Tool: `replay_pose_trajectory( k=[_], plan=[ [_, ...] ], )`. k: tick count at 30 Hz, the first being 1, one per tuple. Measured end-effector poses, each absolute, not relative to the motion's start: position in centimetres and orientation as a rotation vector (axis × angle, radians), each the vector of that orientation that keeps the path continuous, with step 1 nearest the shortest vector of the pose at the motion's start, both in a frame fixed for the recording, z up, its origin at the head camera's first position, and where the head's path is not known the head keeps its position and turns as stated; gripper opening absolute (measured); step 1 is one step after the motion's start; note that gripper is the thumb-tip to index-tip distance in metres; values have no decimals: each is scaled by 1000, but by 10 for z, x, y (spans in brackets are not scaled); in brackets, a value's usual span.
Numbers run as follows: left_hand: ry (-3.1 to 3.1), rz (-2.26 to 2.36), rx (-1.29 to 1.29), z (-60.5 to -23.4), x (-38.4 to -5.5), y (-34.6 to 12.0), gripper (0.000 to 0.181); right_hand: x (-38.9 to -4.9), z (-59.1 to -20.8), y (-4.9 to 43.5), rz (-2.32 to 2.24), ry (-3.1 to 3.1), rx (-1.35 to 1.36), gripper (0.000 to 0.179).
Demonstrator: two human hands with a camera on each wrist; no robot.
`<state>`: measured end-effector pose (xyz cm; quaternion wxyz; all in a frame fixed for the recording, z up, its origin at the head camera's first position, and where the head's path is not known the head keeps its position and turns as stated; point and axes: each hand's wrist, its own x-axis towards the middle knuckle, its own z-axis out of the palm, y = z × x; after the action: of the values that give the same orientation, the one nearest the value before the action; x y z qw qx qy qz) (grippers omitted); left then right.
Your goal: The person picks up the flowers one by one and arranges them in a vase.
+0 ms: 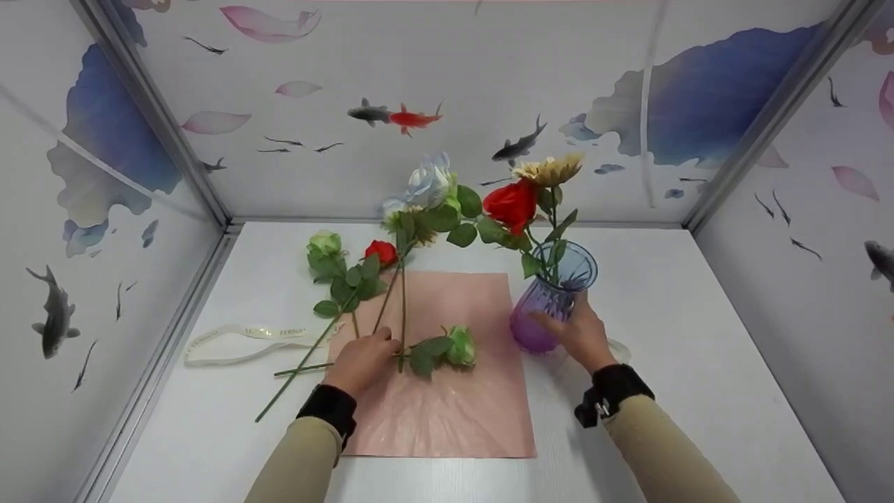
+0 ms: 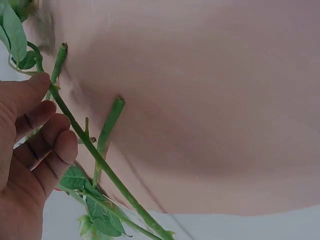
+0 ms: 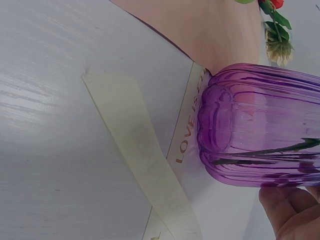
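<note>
Thumb and fingertips of my left hand [image 1: 363, 360] pinch the stem [image 2: 82, 132] of a light green rose [image 1: 461, 346], which lies across a pink wrapping sheet [image 1: 447, 419]. Cut ends of other stems [image 2: 110, 120] lie beside those fingers. My right hand [image 1: 583, 334] grips a glass vase [image 1: 534, 325], blue at the rim and purple below, from its right side. The vase leans a little and holds a red rose [image 1: 511, 205] and a yellow flower [image 1: 552, 170]; a dark stem [image 3: 280, 150] shows through its wall.
Pale blue-white roses [image 1: 427, 183] lie at the back of the white table [image 1: 649, 433]. Left of the sheet are another green rose [image 1: 324, 244] and a small red rose [image 1: 380, 253]. A cream ribbon [image 1: 237, 360] loops at left; printed ribbon [image 3: 185, 130] runs by the vase base.
</note>
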<state>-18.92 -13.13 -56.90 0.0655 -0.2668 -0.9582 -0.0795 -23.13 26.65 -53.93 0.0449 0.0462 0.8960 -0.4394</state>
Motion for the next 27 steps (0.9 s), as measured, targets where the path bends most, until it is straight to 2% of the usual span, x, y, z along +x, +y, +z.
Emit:
replay_pose_trajectory(
  k=[6, 27],
  plan=[
    [-2874, -264, -813, -573, -188, -127, 9, -232, -540, 266, -1322, 2756, 131, 122],
    [-2878, -147, -836, -575, -185, -126, 9, -231, -540, 265, -1320, 2769, 145, 122]
  ],
)
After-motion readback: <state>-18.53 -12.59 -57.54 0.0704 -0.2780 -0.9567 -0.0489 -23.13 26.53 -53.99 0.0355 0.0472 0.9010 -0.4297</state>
